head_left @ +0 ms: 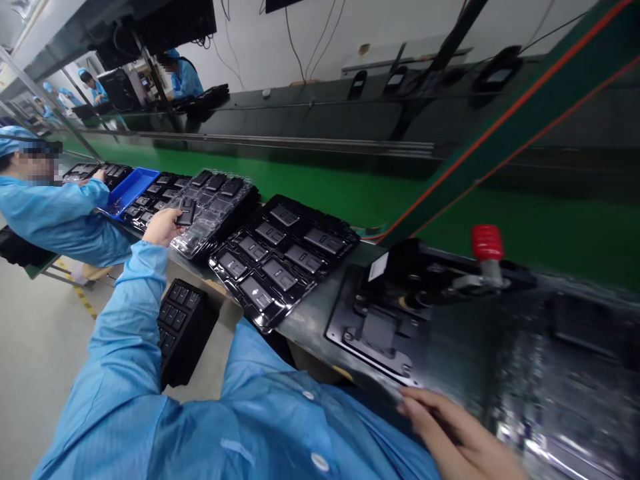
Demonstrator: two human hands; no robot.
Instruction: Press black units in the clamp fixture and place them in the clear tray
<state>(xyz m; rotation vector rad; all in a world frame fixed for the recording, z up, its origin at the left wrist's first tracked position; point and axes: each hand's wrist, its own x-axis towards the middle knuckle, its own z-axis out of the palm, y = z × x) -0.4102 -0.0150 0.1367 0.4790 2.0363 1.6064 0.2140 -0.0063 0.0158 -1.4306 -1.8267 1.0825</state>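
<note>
My left hand (163,227) is stretched out to the left and pinches a small black rectangular plastic part (187,212). It is over the near left side of a stack of clear plastic trays (207,213), where several similar black parts lie along the far row. My right hand (463,433) is low at the front edge of the bench, thumb and forefinger pressed together; what they hold, if anything, I cannot make out. Beyond it stands a black clamp fixture (380,330) with a red-tipped lever (487,243). A black tray (300,287) of similar rectangular parts lies between my hands.
Blurred clear trays (565,393) lie at the right. A blue bin (131,190) stands at the left beside a co-worker in a blue smock (55,213). Below the bench is a stack of black trays (187,327). A green conveyor belt (310,183) runs behind, under a slanted green post (500,140).
</note>
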